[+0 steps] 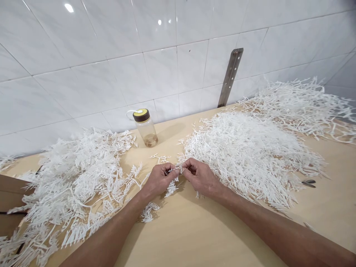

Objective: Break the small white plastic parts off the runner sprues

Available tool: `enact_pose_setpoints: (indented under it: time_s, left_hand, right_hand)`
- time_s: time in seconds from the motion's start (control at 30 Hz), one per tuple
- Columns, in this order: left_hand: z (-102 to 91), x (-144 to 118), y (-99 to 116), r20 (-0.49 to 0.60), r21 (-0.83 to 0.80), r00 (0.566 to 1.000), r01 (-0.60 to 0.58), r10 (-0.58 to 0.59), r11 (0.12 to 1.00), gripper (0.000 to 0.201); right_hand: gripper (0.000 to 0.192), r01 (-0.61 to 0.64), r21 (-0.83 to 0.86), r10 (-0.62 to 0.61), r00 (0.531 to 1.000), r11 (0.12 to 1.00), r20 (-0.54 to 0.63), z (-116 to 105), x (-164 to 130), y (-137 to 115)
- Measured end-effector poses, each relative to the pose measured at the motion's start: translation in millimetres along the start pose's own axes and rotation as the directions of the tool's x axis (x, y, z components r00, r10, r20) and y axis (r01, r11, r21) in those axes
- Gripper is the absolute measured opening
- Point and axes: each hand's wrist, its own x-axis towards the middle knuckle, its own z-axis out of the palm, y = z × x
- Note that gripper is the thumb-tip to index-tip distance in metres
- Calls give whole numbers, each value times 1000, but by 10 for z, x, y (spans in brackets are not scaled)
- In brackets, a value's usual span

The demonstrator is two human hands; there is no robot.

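Both hands pinched on one white plastic sprig at table centre.

The sprig [174,171] sits between the left hand [158,181] and the right hand [200,177], fingertips closed on it from both sides, hands nearly touching; a loose end hangs down toward the table [194,230]. Something dark shows at the left fingertips, too small to identify. Right pile [250,152] lies just beside the right hand, left pile [75,185] near the left forearm. A bottle [145,128] with a yellow-topped lid stands behind by the tiled wall [111,55]; a small dark tool [308,183] lies at the right pile's edge. Risk: thin tines likely snap or bend if pinched hard or twisted; forearms may drag neighbouring sprigs and mix the piles. No readable writing or brand anywhere.
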Motion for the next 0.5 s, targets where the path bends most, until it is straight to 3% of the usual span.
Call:
enact_pose_setpoints:
  time_s: [0.3,0.5]
  left_hand:
    - [-5,8,-25,21,-20,998,-52,52,998,34]
    - [-11,3,-25,6,-39,1000,-29,29,999,37]
  right_hand:
    - [22,78,89,-83,995,993,55,-32,6,-16]
    - [23,-5,88,0,998,996,56,-19,13,-16]
